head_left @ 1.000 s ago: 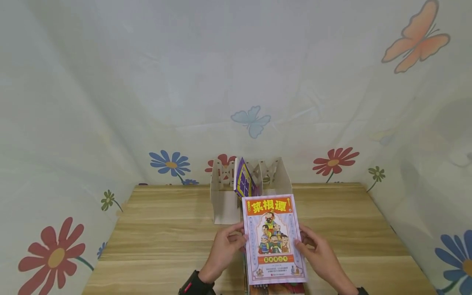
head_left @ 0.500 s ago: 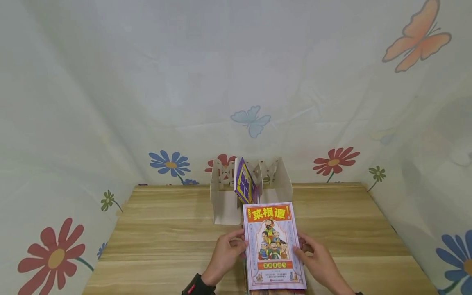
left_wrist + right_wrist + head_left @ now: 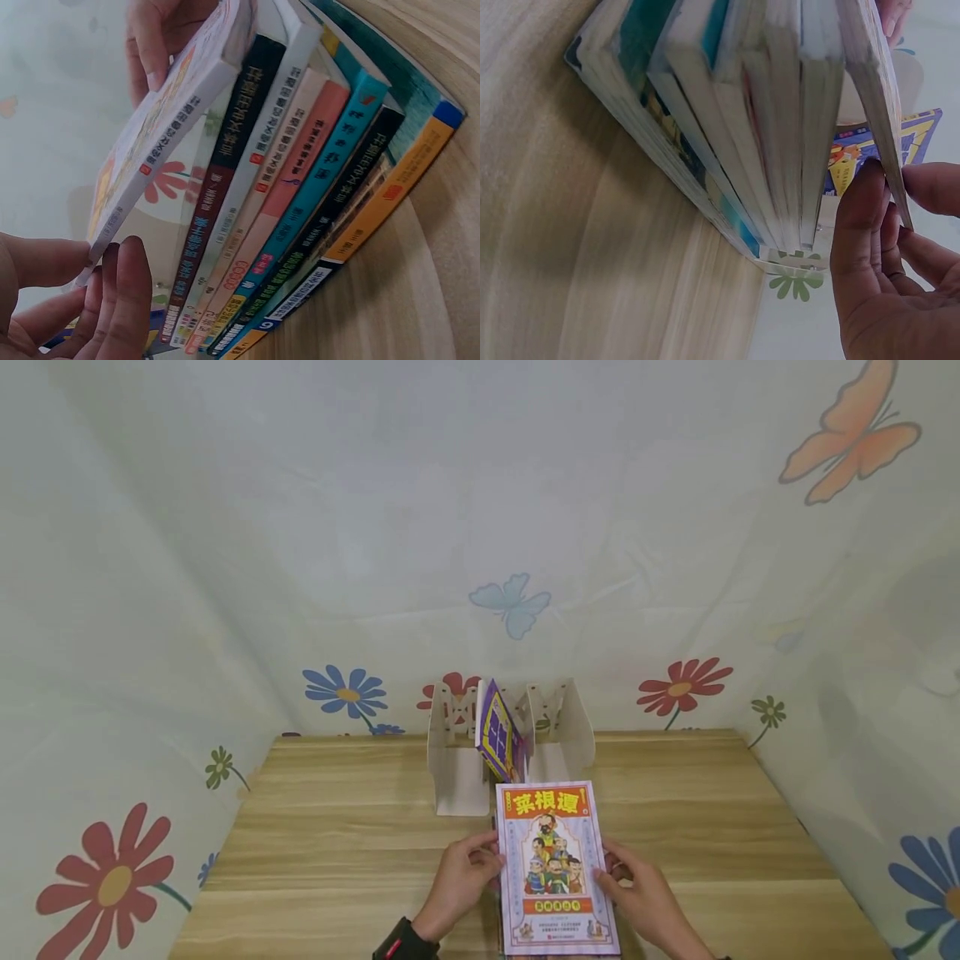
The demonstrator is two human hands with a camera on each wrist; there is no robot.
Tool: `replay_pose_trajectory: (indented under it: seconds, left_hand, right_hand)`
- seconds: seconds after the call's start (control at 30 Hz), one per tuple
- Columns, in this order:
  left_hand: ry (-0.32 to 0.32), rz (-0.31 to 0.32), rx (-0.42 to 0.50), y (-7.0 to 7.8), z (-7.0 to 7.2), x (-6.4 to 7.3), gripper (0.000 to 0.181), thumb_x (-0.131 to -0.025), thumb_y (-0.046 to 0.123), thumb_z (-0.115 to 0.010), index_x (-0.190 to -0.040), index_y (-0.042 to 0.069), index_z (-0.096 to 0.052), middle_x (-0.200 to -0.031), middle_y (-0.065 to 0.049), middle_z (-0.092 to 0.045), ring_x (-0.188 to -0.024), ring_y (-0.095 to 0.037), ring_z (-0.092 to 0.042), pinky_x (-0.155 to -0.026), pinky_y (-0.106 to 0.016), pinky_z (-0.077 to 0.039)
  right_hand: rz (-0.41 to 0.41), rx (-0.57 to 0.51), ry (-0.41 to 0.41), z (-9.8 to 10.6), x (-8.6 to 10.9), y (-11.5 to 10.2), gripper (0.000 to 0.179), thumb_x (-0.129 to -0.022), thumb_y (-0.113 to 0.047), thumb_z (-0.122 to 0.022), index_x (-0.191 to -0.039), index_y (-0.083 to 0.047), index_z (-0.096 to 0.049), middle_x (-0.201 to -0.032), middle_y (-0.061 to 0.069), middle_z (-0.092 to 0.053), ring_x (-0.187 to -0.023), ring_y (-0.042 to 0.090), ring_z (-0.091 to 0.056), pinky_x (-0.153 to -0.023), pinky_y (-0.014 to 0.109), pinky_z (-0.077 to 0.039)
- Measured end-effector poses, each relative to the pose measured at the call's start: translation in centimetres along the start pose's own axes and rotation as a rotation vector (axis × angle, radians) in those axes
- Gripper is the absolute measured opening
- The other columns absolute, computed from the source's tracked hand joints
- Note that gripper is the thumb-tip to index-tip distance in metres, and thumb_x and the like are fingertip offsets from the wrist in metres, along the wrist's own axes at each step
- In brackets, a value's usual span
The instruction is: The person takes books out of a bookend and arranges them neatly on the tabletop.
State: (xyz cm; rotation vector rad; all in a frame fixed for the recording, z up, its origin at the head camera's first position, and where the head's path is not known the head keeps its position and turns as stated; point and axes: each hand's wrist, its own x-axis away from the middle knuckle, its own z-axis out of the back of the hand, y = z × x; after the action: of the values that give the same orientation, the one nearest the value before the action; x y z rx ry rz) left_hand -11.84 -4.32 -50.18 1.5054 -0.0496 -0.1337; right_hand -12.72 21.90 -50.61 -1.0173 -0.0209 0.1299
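In the head view, both hands hold a thin paperback book (image 3: 555, 868) with a pale lilac cover, an orange title band and cartoon figures. My left hand (image 3: 461, 881) pinches its left edge between thumb and fingers. On the opposite edge, my right hand (image 3: 645, 893) grips it the same way. A stack of several books (image 3: 292, 187) lies flat beneath, their coloured spines showing in the left wrist view. The held book is tilted, with a gap between it and the stack at the end by the fingers. From the head view most of the stack is hidden.
Behind the stack, a white book rack (image 3: 459, 781) with upright dividers stands on the wooden table (image 3: 337, 860). A purple and yellow book (image 3: 501, 735) leans inside its middle section. A cloth backdrop (image 3: 375, 527) with flowers and butterflies surrounds the table.
Both hands have drawn the lilac book slightly toward the person, low over the stack. More of the purple book and rack shows behind it. The grip is the same.
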Motion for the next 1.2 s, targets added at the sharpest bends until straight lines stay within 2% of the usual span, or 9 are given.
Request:
replay_pose_trajectory:
  seconds: [0.3, 0.4, 0.57, 0.77, 1.2]
  left_hand:
    - [0.017, -0.009, -0.052, 0.1, -0.1, 0.1, 0.036, -0.083, -0.004, -0.06, -0.117, -0.011, -0.053, -0.093, -0.019, -0.057, -0.074, -0.029, -0.06, -0.06, -0.049, -0.054]
    - [0.02, -0.004, -0.064, -1.1, -0.1, -0.2, 0.036, -0.082, -0.004, -0.061, -0.117, -0.01, -0.053, -0.093, -0.017, -0.057, -0.074, -0.029, -0.06, -0.06, -0.047, -0.055]
    - [0.016, -0.002, -0.065, -4.4, 0.0, -1.1, 0.038, -0.083, 0.002, -0.064, -0.119, -0.005, -0.054, -0.093, -0.008, -0.058, -0.073, -0.019, -0.06, -0.056, -0.037, -0.056]
    - [0.007, 0.01, -0.102, -4.8, 0.0, -1.2, 0.037, -0.084, 0.005, -0.064, -0.118, -0.005, -0.055, -0.092, -0.007, -0.058, -0.072, -0.016, -0.059, -0.056, -0.037, -0.056]
    - [0.013, -0.018, -0.138, -6.1, -0.1, -1.1, 0.037, -0.084, 0.011, -0.066, -0.116, -0.004, -0.057, -0.089, -0.003, -0.058, -0.071, -0.012, -0.058, -0.054, -0.029, -0.055]
  right_hand:
    - [0.036, 0.042, 0.0, -0.4, -0.1, 0.5, 0.041, -0.083, -0.006, -0.066, -0.122, 0.001, -0.054, -0.079, 0.001, -0.055, -0.069, 0.012, -0.053, -0.061, 0.027, -0.051]
    - [0.023, 0.047, -0.013, -0.4, -0.1, 0.5, 0.042, -0.083, -0.007, -0.066, -0.122, 0.002, -0.054, -0.08, 0.001, -0.054, -0.07, 0.012, -0.053, -0.062, 0.027, -0.051]
    - [0.002, 0.043, -0.023, -0.6, -0.1, 0.7, 0.041, -0.082, -0.006, -0.067, -0.121, 0.002, -0.054, -0.08, 0.002, -0.054, -0.069, 0.012, -0.053, -0.061, 0.027, -0.051]
    - [0.01, 0.044, -0.024, -0.8, 0.0, 1.1, 0.042, -0.082, -0.006, -0.067, -0.122, 0.001, -0.055, -0.081, 0.002, -0.053, -0.07, 0.014, -0.053, -0.061, 0.027, -0.05]
    - [0.045, 0.074, -0.029, -1.0, 0.1, 1.8, 0.041, -0.084, -0.006, -0.064, -0.123, 0.001, -0.054, -0.085, -0.001, -0.052, -0.076, 0.012, -0.052, -0.066, 0.028, -0.049]
